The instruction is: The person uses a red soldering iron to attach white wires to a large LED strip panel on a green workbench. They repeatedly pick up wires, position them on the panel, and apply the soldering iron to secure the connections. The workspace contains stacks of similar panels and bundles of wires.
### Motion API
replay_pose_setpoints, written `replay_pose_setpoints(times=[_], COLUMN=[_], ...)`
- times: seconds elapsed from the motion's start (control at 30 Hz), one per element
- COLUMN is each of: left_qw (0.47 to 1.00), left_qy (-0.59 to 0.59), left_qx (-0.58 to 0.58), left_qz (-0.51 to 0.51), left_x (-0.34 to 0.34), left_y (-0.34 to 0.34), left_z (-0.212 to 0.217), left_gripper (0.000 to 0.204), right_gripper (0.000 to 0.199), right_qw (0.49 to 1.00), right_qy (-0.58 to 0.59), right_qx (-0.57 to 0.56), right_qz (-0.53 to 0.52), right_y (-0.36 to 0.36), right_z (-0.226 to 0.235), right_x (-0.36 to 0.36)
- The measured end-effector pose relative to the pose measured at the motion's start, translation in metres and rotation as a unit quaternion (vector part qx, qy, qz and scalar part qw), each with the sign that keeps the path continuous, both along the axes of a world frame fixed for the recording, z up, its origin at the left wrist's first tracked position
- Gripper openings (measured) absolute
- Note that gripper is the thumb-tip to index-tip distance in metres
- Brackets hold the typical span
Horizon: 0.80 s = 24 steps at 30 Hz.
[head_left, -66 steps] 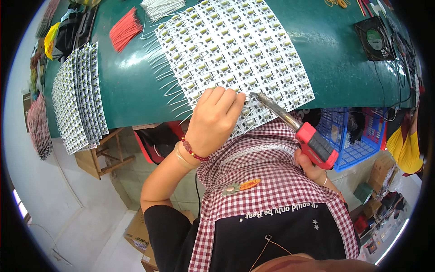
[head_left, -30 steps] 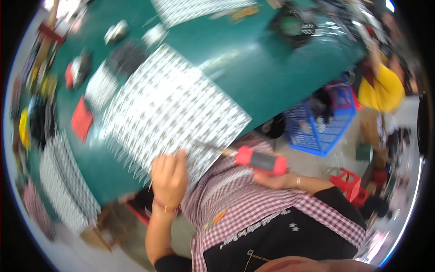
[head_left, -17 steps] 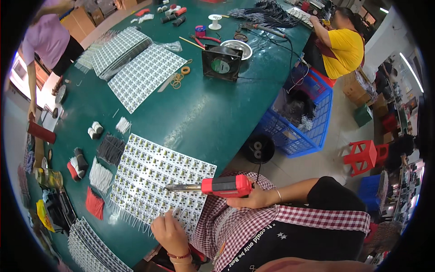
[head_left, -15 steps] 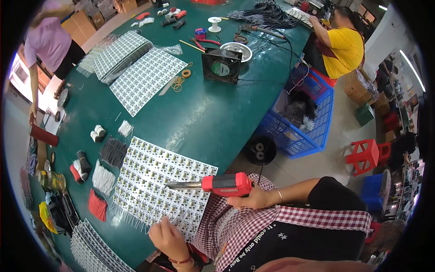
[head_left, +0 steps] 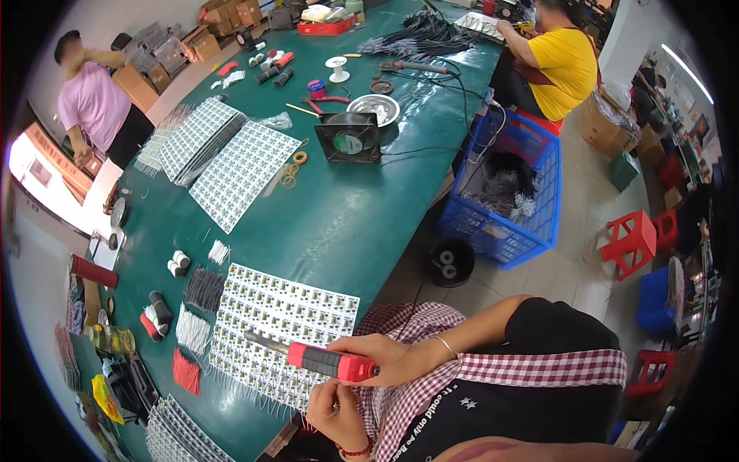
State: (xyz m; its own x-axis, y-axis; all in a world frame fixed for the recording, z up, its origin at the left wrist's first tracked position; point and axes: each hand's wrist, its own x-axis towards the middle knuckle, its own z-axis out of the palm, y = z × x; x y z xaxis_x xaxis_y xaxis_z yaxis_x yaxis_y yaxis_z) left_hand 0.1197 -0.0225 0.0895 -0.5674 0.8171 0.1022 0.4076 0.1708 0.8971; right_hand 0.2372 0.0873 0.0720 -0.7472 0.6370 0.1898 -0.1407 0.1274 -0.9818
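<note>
Soldering iron [head_left: 319,359], red handle with black grip section and bare metal tip, sits in the right hand [head_left: 389,360], fingers wrapped tight around the rear of the handle; tip hangs over the near edge of the circuit board panel [head_left: 281,331]. Change since half a second ago: left hand [head_left: 339,412] has come off the panel's near edge and now sits just below the iron handle, fingers curled together near the right hand; cannot tell whether it pinches anything. Iron barely moved against the panel. Judging by that, the left hand is between placements, not holding a joint down. Panel: flat white grid of small boards, thin wire leads fringing its near edge, lying on the matte green worktop [head_left: 362,215]. Left of the panel: bundles of black wires [head_left: 204,287], white wires [head_left: 192,329] and red wires [head_left: 185,369], cut short. Far side of the panel: more board sheets [head_left: 242,173], a square black fan [head_left: 348,137]. Right of the panel, off the worktop: blue plastic crate [head_left: 508,192].
</note>
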Motion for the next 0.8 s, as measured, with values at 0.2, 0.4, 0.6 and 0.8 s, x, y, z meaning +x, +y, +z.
replay_pose_setpoints(times=[0.2, 0.4, 0.6, 0.8], left_qw=[0.998, 0.987, 0.998, 0.998], left_qy=[0.037, 0.151, 0.059, 0.009], left_qx=[0.020, -0.028, -0.032, -0.057], left_qz=[-0.053, -0.053, 0.001, 0.020], left_x=[0.006, -0.001, 0.005, 0.005], left_y=[-0.003, -0.018, -0.019, -0.017], left_z=[-0.001, -0.007, -0.005, -0.007], left_gripper=[0.007, 0.014, 0.018, 0.017], right_gripper=[0.049, 0.045, 0.047, 0.048], right_qw=[0.999, 0.997, 0.998, 0.997], right_qy=[0.035, 0.043, 0.024, 0.020], right_qx=[0.009, -0.016, -0.014, -0.024], right_qz=[0.024, 0.063, 0.052, 0.070], right_y=[0.001, 0.002, 0.001, 0.004], right_z=[0.002, 0.002, 0.007, 0.009], right_x=[0.009, 0.009, 0.006, 0.007])
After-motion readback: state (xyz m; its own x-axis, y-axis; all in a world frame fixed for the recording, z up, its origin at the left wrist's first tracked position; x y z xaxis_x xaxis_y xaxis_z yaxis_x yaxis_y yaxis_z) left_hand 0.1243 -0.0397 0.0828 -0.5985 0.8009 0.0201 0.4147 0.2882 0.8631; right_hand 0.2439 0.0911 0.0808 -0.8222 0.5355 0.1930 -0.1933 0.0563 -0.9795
